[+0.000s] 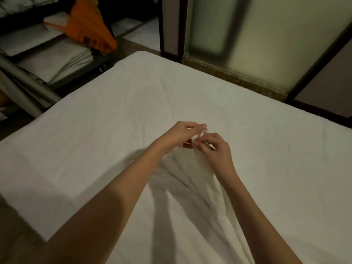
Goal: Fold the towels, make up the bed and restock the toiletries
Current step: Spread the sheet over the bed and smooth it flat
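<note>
Frosted glass partition [266, 35] (dim), linen cart [47, 60].

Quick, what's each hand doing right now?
Left hand: pinching the bunched white sheet.
Right hand: pinching the same sheet.

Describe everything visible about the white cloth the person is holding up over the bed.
The white cloth looks like soft, thin fabric, bunched into long folds. Its top edge is lifted and pinched between the left hand and right hand, which sit close together. From there it fans downward toward the camera and drapes onto the white bed. Its lower end runs out of frame.
</note>
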Demonstrator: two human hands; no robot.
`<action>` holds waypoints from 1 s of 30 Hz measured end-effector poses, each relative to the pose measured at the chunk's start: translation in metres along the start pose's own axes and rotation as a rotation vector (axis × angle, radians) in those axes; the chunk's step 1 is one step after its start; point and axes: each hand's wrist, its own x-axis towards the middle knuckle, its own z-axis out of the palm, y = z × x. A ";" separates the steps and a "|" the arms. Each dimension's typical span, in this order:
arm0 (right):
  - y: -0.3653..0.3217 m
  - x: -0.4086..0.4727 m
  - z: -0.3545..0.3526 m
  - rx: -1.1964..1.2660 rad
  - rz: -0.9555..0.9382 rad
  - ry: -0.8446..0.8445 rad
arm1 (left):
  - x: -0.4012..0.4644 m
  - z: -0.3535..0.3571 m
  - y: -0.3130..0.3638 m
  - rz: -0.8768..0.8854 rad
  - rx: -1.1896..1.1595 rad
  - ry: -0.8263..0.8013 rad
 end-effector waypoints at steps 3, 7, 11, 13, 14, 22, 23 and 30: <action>0.008 -0.032 0.060 -0.105 -0.014 -0.069 | -0.041 -0.048 -0.040 -0.044 -0.030 -0.014; 0.028 -0.084 0.158 -0.144 0.013 -0.079 | -0.094 -0.110 -0.113 -0.186 -0.069 0.062; 0.056 -0.138 0.242 -0.123 0.109 -0.065 | -0.137 -0.151 -0.195 -0.260 -0.047 0.177; 0.073 -0.163 0.263 -0.145 0.138 -0.035 | -0.157 -0.160 -0.230 -0.266 -0.095 0.171; 0.083 -0.176 0.268 -0.207 0.145 -0.026 | -0.166 -0.163 -0.245 -0.274 -0.110 0.164; 0.153 -0.272 0.241 -0.865 0.102 -0.099 | -0.210 -0.177 -0.311 -0.347 -0.187 0.140; 0.154 -0.277 0.243 -0.869 0.074 -0.100 | -0.214 -0.179 -0.314 -0.346 -0.183 0.148; 0.132 -0.298 0.275 -0.806 -0.284 0.035 | -0.254 -0.212 -0.328 -0.247 -0.189 0.217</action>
